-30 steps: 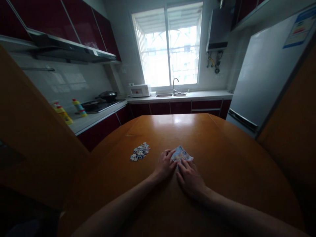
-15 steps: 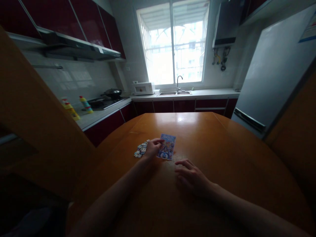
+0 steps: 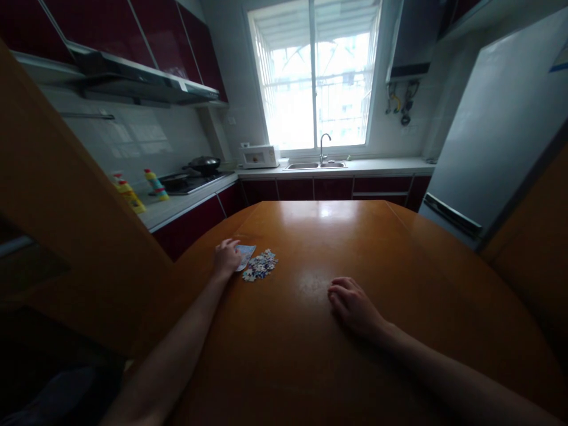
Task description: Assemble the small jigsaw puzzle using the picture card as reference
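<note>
My left hand [image 3: 227, 258] is closed on the edge of a blue picture card [image 3: 246, 255], left of a loose pile of jigsaw pieces [image 3: 260, 265]. Part of the card is hidden behind the fingers, and its print is too blurred to read. The pieces are small, mostly white and blue, heaped on the brown table [image 3: 302, 343]. Farther right, my right hand [image 3: 352, 303] rests on the tabletop with fingers loosely bent. Nothing shows in it, and it lies apart from both the card and the pieces.
Beyond the table runs a counter with a sink [image 3: 316, 166] and a white microwave [image 3: 258, 157]. At left are a stove with a lidded wok [image 3: 205, 165] and yellow bottles [image 3: 129, 196]. A fridge [image 3: 497, 130] stands at right.
My left hand has carried the card from right of the jigsaw pile to its left side, turning it. My right hand has shifted slightly right, its fingers drawn closer together.
</note>
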`<state>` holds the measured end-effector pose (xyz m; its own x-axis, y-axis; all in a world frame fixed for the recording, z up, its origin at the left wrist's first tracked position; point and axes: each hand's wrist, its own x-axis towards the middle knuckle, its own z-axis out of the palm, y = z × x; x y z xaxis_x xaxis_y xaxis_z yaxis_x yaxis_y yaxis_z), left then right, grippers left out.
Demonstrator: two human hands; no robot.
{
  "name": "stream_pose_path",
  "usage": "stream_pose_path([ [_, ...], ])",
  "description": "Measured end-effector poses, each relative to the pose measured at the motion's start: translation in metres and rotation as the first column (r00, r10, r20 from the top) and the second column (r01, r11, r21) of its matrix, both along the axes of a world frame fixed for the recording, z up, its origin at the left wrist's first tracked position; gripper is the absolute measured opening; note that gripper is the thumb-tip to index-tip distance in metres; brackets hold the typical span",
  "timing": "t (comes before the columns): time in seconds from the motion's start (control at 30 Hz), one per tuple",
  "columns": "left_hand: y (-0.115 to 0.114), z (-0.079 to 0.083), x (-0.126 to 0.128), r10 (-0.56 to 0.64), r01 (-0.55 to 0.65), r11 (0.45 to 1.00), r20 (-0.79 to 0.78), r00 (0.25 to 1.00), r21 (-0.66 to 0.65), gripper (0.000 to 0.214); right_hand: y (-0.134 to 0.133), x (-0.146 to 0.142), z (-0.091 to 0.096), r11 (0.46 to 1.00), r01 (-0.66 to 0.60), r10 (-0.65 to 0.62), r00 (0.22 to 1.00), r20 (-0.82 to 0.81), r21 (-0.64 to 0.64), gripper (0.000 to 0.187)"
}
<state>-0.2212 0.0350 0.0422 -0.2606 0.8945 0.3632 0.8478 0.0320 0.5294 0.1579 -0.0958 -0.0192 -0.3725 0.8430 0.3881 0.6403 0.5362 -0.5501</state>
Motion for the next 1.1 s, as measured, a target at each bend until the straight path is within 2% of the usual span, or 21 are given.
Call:
stream_pose_path([
  [0.07,-0.007,-0.007,0.041,-0.146,0.147,0.989,-0.069,0.987,0.014,0.036,0.011,0.008,-0.004,0.993,0.121,-0.121,0.992,0.02,-0.001,0.034],
  [0.13,-0.023,-0.022,0.09,-0.327,0.327,0.945,-0.12,0.937,-0.017,0.038,0.023,0.019,-0.009,0.973,0.233,-0.233,0.972,0.042,-0.002,0.042],
  [0.2,-0.044,-0.041,0.136,-0.505,0.5,0.863,-0.159,0.848,-0.073,0.042,0.032,0.03,-0.013,0.949,0.316,-0.314,0.945,0.093,-0.01,0.046],
  [0.23,-0.056,-0.05,0.154,-0.622,0.608,0.782,-0.202,0.756,-0.134,0.047,0.035,0.035,-0.015,0.939,0.343,-0.338,0.932,0.128,-0.017,0.047],
  [0.27,-0.066,-0.056,0.168,-0.694,0.666,0.72,-0.23,0.682,-0.194,0.052,0.037,0.039,-0.017,0.932,0.362,-0.353,0.922,0.161,-0.026,0.048],
  [0.37,-0.083,-0.064,0.185,-0.719,0.672,0.695,-0.271,0.64,-0.257,0.058,0.038,0.045,-0.018,0.923,0.381,-0.357,0.903,0.24,-0.059,0.05],
  [0.43,-0.083,-0.059,0.181,-0.72,0.684,0.692,-0.28,0.635,-0.23,0.054,0.036,0.044,-0.016,0.921,0.38,-0.344,0.896,0.28,-0.086,0.053],
  [0.5,-0.076,-0.052,0.169,-0.692,0.68,0.716,-0.282,0.664,-0.156,0.048,0.035,0.043,-0.013,0.919,0.378,-0.328,0.89,0.316,-0.113,0.055],
  [0.57,-0.061,-0.045,0.151,-0.599,0.606,0.793,-0.268,0.755,-0.065,0.042,0.034,0.043,-0.01,0.916,0.378,-0.316,0.885,0.343,-0.131,0.056],
  [0.63,-0.042,-0.039,0.124,-0.441,0.454,0.891,-0.258,0.86,-0.011,0.04,0.034,0.043,-0.008,0.916,0.378,-0.31,0.88,0.359,-0.136,0.057],
  [0.7,-0.023,-0.037,0.093,-0.357,0.367,0.93,-0.247,0.901,-0.005,0.046,0.034,0.043,-0.007,0.916,0.377,-0.307,0.877,0.37,-0.134,0.057],
  [0.8,-0.001,-0.038,0.052,-0.338,0.33,0.941,-0.238,0.91,-0.075,0.053,0.034,0.044,-0.008,0.918,0.375,-0.304,0.874,0.38,-0.127,0.056],
  [0.87,0.007,-0.042,0.038,-0.369,0.346,0.929,-0.235,0.899,-0.134,0.057,0.034,0.044,-0.008,0.919,0.376,-0.306,0.872,0.383,-0.121,0.056],
  [0.97,0.011,-0.047,0.034,-0.419,0.375,0.903,-0.237,0.877,-0.209,0.06,0.034,0.043,-0.007,0.918,0.379,-0.311,0.871,0.38,-0.117,0.056],
  [1.1,0.009,-0.047,0.043,-0.43,0.371,0.893,-0.241,0.87,-0.256,0.064,0.033,0.042,-0.005,0.919,0.376,-0.308,0.874,0.377,-0.121,0.056],
])
